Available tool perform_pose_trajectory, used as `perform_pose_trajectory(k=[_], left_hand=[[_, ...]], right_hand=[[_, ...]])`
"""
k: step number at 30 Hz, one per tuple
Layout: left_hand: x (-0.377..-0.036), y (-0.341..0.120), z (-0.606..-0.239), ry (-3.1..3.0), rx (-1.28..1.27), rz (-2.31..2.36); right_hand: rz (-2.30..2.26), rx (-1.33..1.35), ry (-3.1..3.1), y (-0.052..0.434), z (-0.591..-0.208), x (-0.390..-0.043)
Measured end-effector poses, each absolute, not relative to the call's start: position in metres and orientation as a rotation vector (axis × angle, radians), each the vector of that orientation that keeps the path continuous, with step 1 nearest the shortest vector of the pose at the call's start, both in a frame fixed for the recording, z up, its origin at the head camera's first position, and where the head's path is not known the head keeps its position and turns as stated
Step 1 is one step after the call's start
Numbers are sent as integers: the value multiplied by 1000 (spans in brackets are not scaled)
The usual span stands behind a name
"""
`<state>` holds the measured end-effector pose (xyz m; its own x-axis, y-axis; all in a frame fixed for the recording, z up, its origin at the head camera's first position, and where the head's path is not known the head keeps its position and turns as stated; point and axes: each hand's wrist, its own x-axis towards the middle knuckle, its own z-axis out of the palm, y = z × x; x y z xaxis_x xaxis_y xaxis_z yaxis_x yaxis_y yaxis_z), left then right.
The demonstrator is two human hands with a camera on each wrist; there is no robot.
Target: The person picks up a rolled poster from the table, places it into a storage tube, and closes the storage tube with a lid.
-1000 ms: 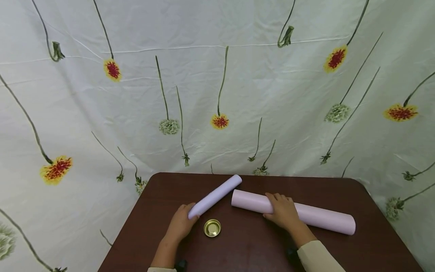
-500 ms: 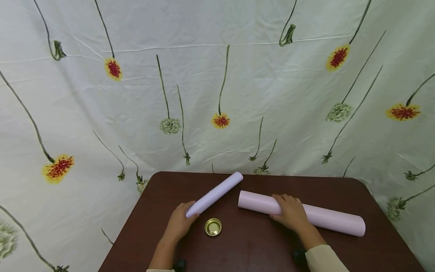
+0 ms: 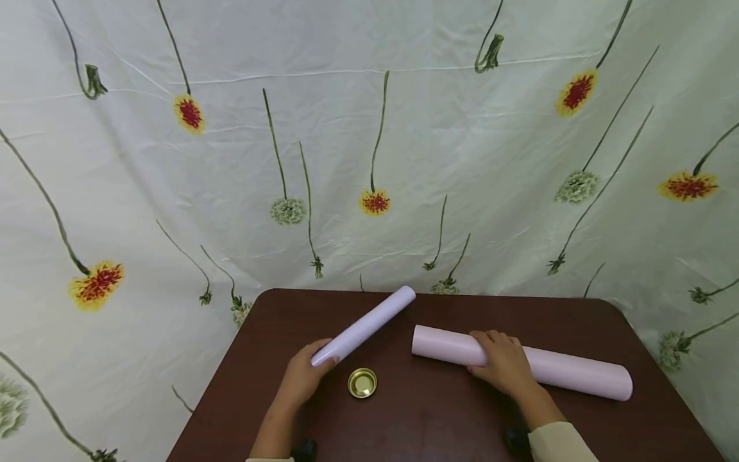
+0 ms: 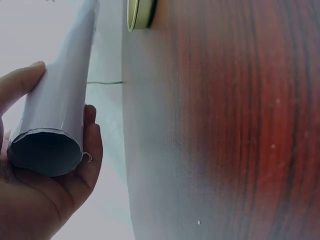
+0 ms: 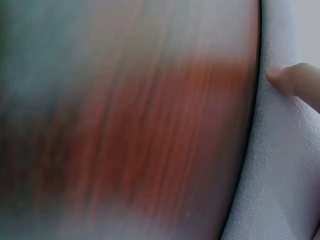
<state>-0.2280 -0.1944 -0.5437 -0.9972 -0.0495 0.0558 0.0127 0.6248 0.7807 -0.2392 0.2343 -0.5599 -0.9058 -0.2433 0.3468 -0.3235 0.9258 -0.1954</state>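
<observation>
Left grip [image 3: 301, 380] curled round lavender roll [image 3: 364, 326] end; right grip [image 3: 503, 363] clasps pink roll [image 3: 577, 373], near table [image 3: 439, 423] right edge.

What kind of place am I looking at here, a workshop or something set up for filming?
Likely a makeshift recording setup: a wrinkled flower-printed white sheet hangs as backdrop behind a small dark brown wooden table holding only paper rolls and a small round gold tin lid.

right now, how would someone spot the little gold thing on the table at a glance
On the dark brown table, look near the front edge, between the left hand and the right hand. The gold lid lies flat just below the lavender roll. It is the only small, round, shiny metal thing there.
</observation>
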Motion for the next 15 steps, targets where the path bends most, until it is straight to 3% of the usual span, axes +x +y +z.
perform_pose_trajectory(k=[15], left_hand=[[-227,-201,-543,-2681,180,-1557]], right_hand=[[391,392,-2756,247,-556,-232]])
